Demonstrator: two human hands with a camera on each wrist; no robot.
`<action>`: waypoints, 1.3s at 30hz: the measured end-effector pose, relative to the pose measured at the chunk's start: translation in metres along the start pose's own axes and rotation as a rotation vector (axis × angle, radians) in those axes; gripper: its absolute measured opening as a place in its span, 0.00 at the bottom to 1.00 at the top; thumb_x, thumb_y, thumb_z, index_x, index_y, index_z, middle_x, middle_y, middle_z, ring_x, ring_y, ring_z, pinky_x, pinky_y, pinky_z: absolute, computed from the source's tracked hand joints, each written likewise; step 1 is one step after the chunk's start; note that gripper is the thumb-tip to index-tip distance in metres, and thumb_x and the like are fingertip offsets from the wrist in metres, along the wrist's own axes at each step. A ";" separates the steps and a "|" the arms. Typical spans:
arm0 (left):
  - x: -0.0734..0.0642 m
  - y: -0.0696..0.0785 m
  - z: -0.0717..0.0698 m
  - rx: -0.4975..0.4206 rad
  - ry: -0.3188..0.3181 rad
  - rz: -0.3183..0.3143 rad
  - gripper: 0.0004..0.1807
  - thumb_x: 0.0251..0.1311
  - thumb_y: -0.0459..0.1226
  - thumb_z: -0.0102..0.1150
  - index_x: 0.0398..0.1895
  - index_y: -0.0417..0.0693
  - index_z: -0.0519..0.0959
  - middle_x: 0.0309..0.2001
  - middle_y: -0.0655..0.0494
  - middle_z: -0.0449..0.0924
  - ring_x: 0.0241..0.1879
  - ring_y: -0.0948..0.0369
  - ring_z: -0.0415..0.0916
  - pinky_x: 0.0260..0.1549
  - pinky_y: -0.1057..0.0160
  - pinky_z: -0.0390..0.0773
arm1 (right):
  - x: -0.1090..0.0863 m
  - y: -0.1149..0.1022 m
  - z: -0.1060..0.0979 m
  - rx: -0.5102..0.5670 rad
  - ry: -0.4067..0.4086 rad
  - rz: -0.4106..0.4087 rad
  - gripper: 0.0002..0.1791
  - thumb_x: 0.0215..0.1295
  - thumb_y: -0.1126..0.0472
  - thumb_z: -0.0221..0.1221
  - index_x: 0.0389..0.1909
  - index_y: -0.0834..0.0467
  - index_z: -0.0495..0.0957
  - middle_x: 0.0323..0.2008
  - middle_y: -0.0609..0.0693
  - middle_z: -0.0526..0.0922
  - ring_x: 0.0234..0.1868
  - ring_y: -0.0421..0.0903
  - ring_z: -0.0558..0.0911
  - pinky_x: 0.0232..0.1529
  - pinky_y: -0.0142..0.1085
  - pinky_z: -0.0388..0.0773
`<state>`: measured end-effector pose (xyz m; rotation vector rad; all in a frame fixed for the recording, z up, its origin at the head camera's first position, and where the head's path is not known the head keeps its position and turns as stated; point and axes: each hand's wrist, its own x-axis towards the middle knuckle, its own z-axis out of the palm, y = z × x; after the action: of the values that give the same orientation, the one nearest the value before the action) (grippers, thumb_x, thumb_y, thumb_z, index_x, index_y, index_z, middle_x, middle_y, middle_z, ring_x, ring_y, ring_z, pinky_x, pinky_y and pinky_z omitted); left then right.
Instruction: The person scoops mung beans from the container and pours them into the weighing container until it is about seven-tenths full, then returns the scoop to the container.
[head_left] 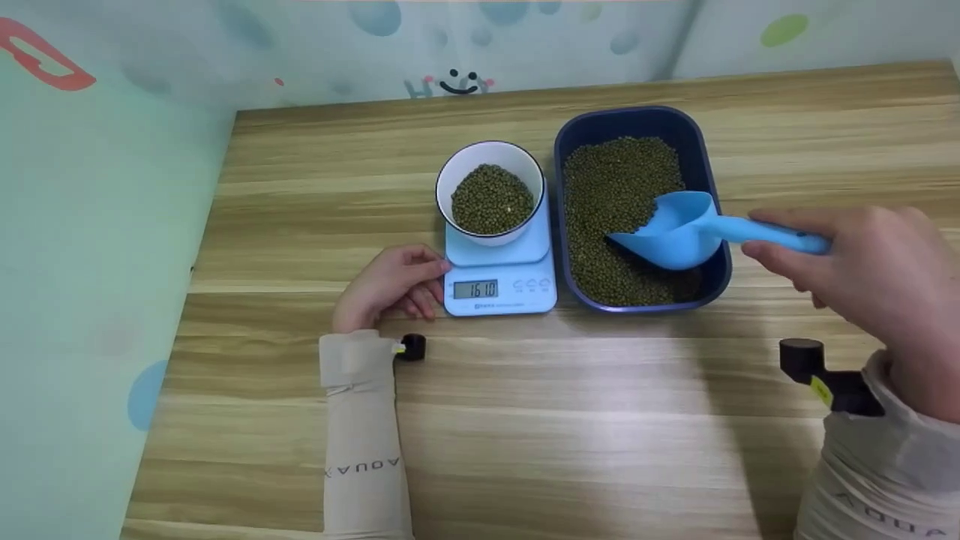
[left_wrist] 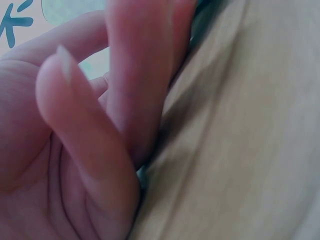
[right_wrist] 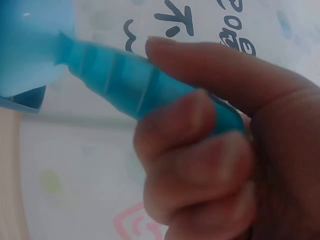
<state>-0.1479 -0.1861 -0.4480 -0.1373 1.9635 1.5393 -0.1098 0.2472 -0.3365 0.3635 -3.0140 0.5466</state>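
Note:
My right hand (head_left: 862, 262) grips the handle of a blue scoop (head_left: 679, 232), its fingers curled round it in the right wrist view. The scoop's bowl overlaps the dark blue tub (head_left: 718, 289), over a heap of small green beans (head_left: 619, 180). Left of the tub, a white bowl (head_left: 491, 238) with a dark rim holds more of these beans (head_left: 491, 201). It stands on a light blue kitchen scale (head_left: 499, 296) whose display reads about 161.0. My left hand (head_left: 394, 281) rests on the table with bent fingers, thumb tip right at the scale's left edge.
The wood-grain table (head_left: 525, 435) meets a patterned wall covering (head_left: 570, 45) at the back and a pale green surface (head_left: 82, 247) on the left. Small black camera mounts (head_left: 806, 360) sit on both wrists.

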 end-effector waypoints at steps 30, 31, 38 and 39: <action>0.009 -0.010 -0.002 0.021 0.028 0.012 0.19 0.57 0.46 0.56 0.42 0.41 0.72 0.26 0.42 0.78 0.13 0.57 0.76 0.09 0.68 0.70 | 0.029 -0.002 0.023 0.143 -0.212 0.055 0.29 0.57 0.39 0.52 0.56 0.51 0.72 0.17 0.48 0.78 0.13 0.44 0.73 0.13 0.36 0.62; 0.008 -0.010 -0.002 0.017 0.030 0.009 0.18 0.57 0.46 0.56 0.42 0.41 0.72 0.26 0.42 0.78 0.13 0.57 0.76 0.09 0.68 0.70 | 0.030 -0.003 0.025 0.147 -0.212 0.054 0.29 0.57 0.39 0.52 0.56 0.51 0.72 0.16 0.48 0.77 0.13 0.44 0.73 0.13 0.36 0.63; 0.006 -0.007 -0.001 0.015 0.038 -0.006 0.18 0.57 0.46 0.56 0.42 0.41 0.73 0.27 0.40 0.78 0.14 0.56 0.76 0.09 0.67 0.70 | 0.031 -0.016 0.031 0.133 -0.233 0.042 0.30 0.57 0.37 0.51 0.56 0.50 0.71 0.13 0.48 0.73 0.10 0.43 0.72 0.11 0.37 0.64; 0.008 -0.010 -0.002 0.018 0.041 -0.004 0.19 0.56 0.47 0.57 0.42 0.42 0.73 0.27 0.41 0.78 0.14 0.57 0.76 0.09 0.67 0.70 | 0.031 -0.018 0.032 0.124 -0.231 0.033 0.30 0.57 0.37 0.51 0.56 0.50 0.71 0.13 0.48 0.72 0.10 0.43 0.71 0.11 0.37 0.64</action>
<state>-0.1508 -0.1886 -0.4602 -0.1666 2.0076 1.5271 -0.1358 0.2127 -0.3569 0.4104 -3.2201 0.7464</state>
